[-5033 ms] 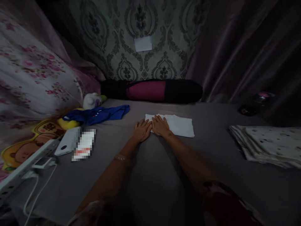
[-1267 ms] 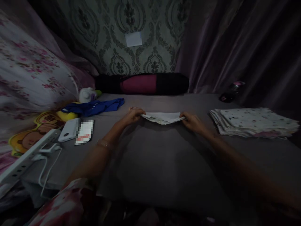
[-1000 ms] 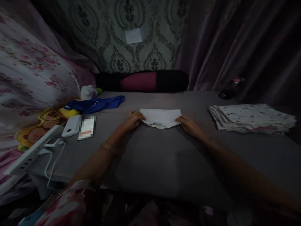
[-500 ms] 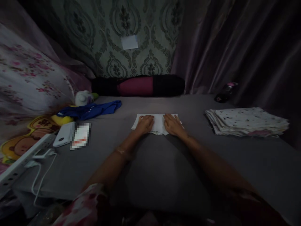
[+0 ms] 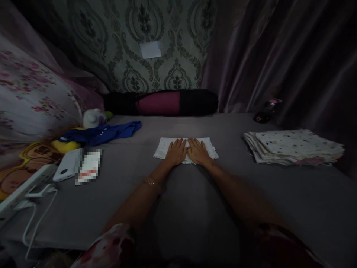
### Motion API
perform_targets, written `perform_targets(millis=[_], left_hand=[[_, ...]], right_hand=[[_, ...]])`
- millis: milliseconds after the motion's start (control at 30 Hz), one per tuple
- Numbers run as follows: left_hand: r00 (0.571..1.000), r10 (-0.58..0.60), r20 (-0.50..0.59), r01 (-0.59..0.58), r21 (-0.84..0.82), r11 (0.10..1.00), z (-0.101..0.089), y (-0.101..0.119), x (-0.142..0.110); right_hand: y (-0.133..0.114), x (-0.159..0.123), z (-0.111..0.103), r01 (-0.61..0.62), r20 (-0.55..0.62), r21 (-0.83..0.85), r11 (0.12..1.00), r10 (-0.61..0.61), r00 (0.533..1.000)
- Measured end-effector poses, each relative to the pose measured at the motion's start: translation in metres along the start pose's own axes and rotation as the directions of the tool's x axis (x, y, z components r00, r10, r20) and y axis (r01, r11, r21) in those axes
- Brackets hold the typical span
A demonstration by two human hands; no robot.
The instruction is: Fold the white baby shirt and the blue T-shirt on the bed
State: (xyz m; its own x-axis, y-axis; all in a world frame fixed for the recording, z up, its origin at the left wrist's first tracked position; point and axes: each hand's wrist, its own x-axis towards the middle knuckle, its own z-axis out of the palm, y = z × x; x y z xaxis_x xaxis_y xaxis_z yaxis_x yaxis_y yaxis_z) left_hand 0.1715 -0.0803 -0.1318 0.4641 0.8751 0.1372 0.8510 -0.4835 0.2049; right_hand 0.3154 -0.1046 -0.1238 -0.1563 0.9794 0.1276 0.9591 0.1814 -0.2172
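Well, both hands lie flat on the white cloth (image 5: pixel 161 149), which sits folded on the grey bed (image 5: pixel 125 160), about midway between the blue garment (image 5: pixel 103 134) and the cloth stack (image 5: pixel 301 146). The left hand (image 5: pixel 176 152) and the right hand (image 5: pixel 198 151) press down side by side, close together at the thumbs. From where I stand, the cloth's far edge runs fairly straight, just past the fingertips, and its two ends stick out beyond the hands, a bit rumpled at the near corners.

There's a good stretch of sheet on either side of the cloth, and more behind it up to the long black and pink roll (image 5: pixel 158 103) by the wall (image 5: pixel 170 29). The power strip (image 5: pixel 30 182), white device (image 5: pixel 68 165) and blurred-out packet (image 5: pixel 89 167) keep to the left, well apart from the forearms.

As for the fingers, they're straight and slightly spread on both hands, unclenched and pinching nothing; they simply rest on the cloth's top.
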Motion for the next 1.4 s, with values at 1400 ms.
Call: perform_targets(millis=[1400], left_hand=[[0.972,-0.15,-0.183,0.149,-0.018,0.989,-0.007,-0.073,-0.037]], right_hand=[[0.052,-0.005,-0.005,-0.141,0.034,-0.081,0.987,0.144,0.989]])
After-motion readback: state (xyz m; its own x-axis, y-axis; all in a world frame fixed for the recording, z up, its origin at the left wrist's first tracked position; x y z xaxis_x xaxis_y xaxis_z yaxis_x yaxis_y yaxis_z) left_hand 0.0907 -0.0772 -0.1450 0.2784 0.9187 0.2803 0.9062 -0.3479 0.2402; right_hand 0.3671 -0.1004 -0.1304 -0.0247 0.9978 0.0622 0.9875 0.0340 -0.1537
